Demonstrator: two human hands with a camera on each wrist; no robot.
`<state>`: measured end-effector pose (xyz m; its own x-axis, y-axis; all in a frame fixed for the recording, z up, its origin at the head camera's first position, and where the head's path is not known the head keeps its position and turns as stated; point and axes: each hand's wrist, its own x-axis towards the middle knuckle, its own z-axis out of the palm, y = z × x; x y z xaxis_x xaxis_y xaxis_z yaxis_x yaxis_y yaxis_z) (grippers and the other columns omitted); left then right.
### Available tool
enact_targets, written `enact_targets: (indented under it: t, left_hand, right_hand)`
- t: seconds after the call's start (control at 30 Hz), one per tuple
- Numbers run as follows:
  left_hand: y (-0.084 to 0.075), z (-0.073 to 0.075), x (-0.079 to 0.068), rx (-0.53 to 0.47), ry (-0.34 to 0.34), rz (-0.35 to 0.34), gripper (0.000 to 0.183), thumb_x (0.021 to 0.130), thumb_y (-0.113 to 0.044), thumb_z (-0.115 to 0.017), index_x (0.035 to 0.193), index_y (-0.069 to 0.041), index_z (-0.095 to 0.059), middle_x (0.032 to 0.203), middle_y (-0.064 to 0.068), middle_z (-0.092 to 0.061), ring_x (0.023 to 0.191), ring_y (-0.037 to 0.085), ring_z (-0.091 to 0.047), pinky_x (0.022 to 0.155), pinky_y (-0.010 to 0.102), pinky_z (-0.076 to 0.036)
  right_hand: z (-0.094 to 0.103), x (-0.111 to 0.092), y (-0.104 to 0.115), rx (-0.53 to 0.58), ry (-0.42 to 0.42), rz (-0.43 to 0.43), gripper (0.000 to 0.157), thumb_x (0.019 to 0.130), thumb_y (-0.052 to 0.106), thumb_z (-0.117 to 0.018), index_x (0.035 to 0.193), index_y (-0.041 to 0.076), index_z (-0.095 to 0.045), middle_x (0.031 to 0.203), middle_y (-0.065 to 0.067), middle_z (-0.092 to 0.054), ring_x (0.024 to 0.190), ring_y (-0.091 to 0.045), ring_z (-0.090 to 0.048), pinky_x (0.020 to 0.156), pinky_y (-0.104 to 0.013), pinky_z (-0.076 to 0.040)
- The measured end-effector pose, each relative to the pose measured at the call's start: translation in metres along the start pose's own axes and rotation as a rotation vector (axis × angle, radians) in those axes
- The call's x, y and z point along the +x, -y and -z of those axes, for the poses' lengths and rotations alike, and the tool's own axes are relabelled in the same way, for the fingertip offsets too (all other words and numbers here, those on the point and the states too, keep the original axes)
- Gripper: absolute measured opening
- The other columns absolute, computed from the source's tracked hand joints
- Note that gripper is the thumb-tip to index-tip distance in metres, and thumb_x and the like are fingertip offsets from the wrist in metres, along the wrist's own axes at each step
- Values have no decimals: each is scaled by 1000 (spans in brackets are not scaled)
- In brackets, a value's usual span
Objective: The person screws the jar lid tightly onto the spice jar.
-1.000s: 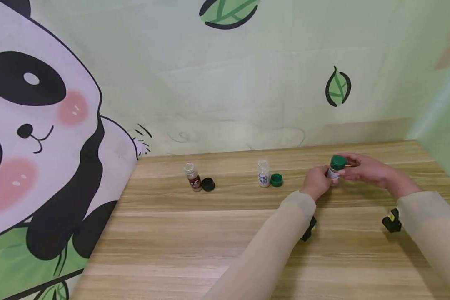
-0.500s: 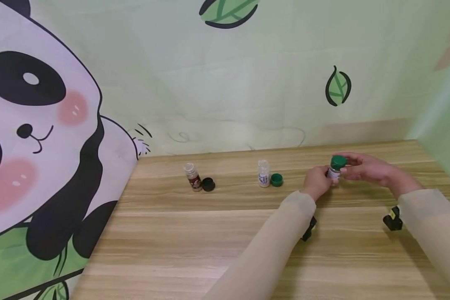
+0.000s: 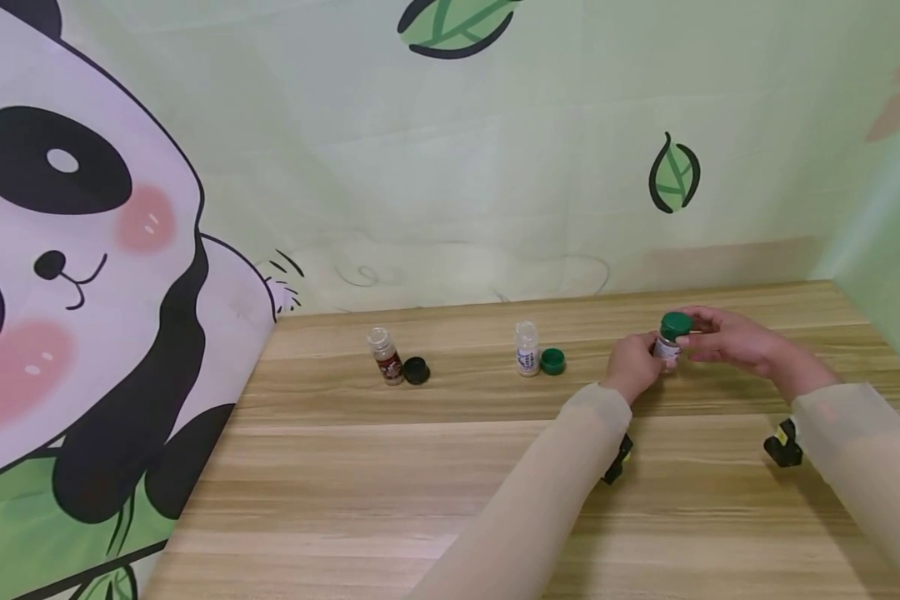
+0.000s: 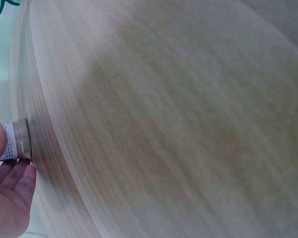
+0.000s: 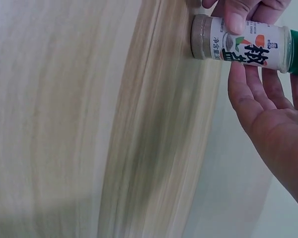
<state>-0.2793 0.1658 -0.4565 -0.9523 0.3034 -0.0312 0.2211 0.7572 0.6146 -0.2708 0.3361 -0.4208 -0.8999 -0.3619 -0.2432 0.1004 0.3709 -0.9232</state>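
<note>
At the right of the head view, a spice jar (image 3: 667,350) with a green cap (image 3: 677,326) stands between both hands. My left hand (image 3: 633,365) grips its lower body, thumb over the white label (image 5: 253,44) in the right wrist view. My right hand (image 3: 742,340) holds the green cap, its thumb on the near side and its fingers around the far side. Brown powder shows at the jar's base in the right wrist view. In the left wrist view only part of the jar (image 4: 22,139) appears, at the left edge.
Left of the hands stands a clear jar (image 3: 527,352) without a cap, a green cap (image 3: 552,361) beside it. Farther left is an uncapped jar (image 3: 386,358) with a dark red label, next to a black cap (image 3: 416,370). A printed backdrop (image 3: 420,183) rises behind the wooden table (image 3: 390,500).
</note>
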Motion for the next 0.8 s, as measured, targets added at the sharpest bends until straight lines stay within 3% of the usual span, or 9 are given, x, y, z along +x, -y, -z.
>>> enact_targets:
  t: [0.5,0.57,0.63,0.73,0.8]
  left_hand:
    - [0,-1,0,-20,8,2,36,87,-29,-76,122,-21,-70,117,-8,-73,107,2,-66,91,13,-49]
    - [0,-2,1,-27,12,10,37,87,-29,-76,123,-22,-70,118,-9,-73,107,2,-66,92,13,-49]
    - [0,-2,1,-33,16,17,38,87,-29,-76,124,-23,-69,118,-9,-73,108,1,-66,92,13,-49]
    - [-1,-3,2,-44,16,21,38,87,-29,-75,125,-23,-69,119,-10,-72,108,1,-66,92,13,-49]
    - [-1,-2,2,-40,13,22,38,87,-29,-76,124,-24,-69,119,-10,-72,108,1,-66,92,13,-49]
  right_hand:
    - [-9,0,-2,-28,-66,19,56,100,18,-57,142,-6,-29,111,24,-51,98,11,-58,88,-24,-55]
    - [-10,0,-2,-40,-77,15,58,100,18,-58,143,-7,-28,117,16,-53,97,12,-57,89,-23,-55]
    - [-11,0,-2,-53,-86,16,59,101,18,-57,143,-8,-26,128,-1,-54,97,13,-56,89,-23,-55]
    - [-12,1,-2,-67,-94,10,60,101,19,-55,145,-8,-24,143,-26,-42,96,15,-54,88,-21,-54]
    - [-13,1,-1,-71,-96,9,61,102,19,-55,145,-9,-23,148,-32,-34,95,15,-53,88,-20,-54]
